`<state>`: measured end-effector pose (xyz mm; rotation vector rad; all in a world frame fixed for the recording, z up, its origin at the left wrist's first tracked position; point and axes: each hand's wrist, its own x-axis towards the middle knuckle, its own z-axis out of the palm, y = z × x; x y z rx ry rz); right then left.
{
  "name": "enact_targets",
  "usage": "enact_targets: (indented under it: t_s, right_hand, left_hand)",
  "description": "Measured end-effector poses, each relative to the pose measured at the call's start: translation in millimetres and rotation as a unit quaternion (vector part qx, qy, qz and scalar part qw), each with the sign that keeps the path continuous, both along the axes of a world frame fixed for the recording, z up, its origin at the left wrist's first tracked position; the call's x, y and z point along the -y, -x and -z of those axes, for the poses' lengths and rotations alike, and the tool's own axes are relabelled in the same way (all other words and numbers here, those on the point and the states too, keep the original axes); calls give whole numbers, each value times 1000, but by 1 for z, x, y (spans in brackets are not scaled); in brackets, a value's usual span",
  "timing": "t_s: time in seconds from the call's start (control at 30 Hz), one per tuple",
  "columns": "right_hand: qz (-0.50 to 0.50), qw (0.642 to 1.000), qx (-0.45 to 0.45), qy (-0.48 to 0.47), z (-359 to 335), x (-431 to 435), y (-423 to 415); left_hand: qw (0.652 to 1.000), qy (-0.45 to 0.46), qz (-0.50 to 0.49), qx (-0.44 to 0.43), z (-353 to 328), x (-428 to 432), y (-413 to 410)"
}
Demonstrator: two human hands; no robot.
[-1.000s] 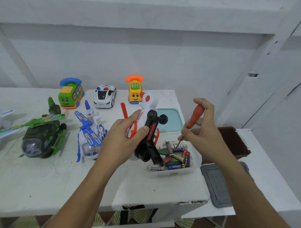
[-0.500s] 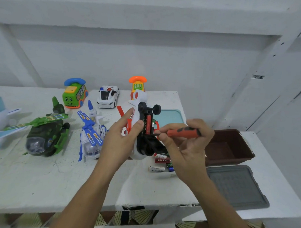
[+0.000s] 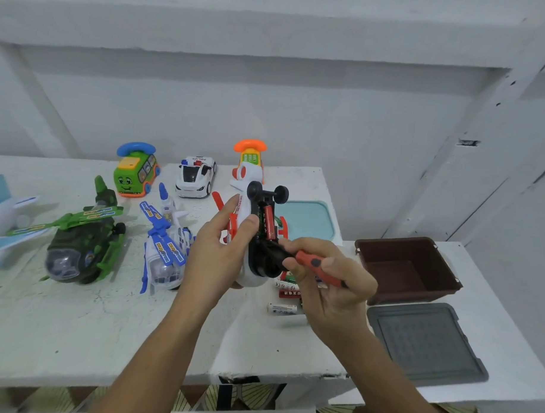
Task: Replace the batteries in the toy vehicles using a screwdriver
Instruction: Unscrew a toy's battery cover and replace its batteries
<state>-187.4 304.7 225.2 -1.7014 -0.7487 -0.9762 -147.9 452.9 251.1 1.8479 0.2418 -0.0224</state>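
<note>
Over the surface [image 3: 84, 330], the white toy helicopter [image 3: 244, 211] is held with its black underside toward the camera, the compartment open and a red battery [image 3: 268, 222] seated inside. The left hand [image 3: 218, 248] grips the white body, thumb laid across its side. Just right of the white toy helicopter, the right hand [image 3: 329, 284] curls round the orange screwdriver [image 3: 316, 265], fingertips touching the black underside; the tip is hidden. Just below it lie loose batteries [image 3: 282, 308]. Left of it sit a blue-and-white helicopter [image 3: 166, 250] and a green helicopter [image 3: 81, 247]; behind it, a police car [image 3: 196, 178]; right of it, a brown bin [image 3: 403, 269].
</note>
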Motion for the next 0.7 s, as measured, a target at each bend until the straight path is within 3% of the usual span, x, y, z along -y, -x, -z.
enact_targets:
  t_s: [0.2,0.4,0.7]
  right_hand:
    - [19,999,-1,-28,-7,7,3]
    - [8,985,-92,-148,-10,20,7]
    - [13,938,-245,-243,-37,16,-9]
  left_hand:
    - [998,-53,9,20,2,-1,-3]
    - [989,-139,36,31,11,-6,-2]
    - [993,-116,28,25,10,-6,-3]
